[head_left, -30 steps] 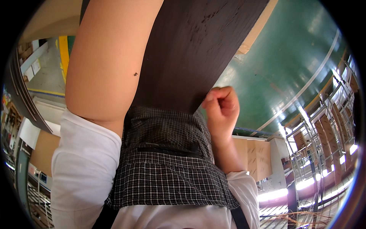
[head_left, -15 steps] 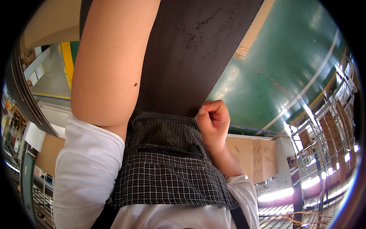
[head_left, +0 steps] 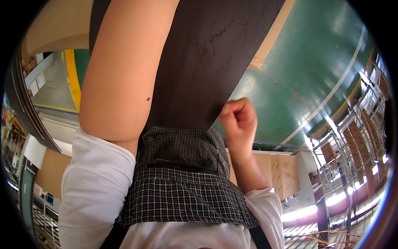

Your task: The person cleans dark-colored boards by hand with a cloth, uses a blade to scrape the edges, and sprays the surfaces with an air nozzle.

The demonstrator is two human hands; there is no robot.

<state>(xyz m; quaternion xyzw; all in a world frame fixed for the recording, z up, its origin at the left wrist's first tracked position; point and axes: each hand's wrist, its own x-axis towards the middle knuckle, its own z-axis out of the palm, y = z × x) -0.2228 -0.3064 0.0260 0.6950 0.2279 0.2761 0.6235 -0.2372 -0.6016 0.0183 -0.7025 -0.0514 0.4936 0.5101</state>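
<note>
Dark brown board, flat, matte, faint scratches, slants across upper centre above checked apron. Right hand curled in fist at board's lower right edge, touching it. Left hand out of view; bare left forearm lies along board. White sleeves below. Green glossy floor with pale line, right. Tan cardboard boxes beside metal racks. Yellow stripe far left.

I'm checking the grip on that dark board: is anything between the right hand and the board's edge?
Nothing visible. The right hand, curled into a fist, sits right against the lower edge of the dark board, above the checkered cloth. Actual contact is unclear.
</note>
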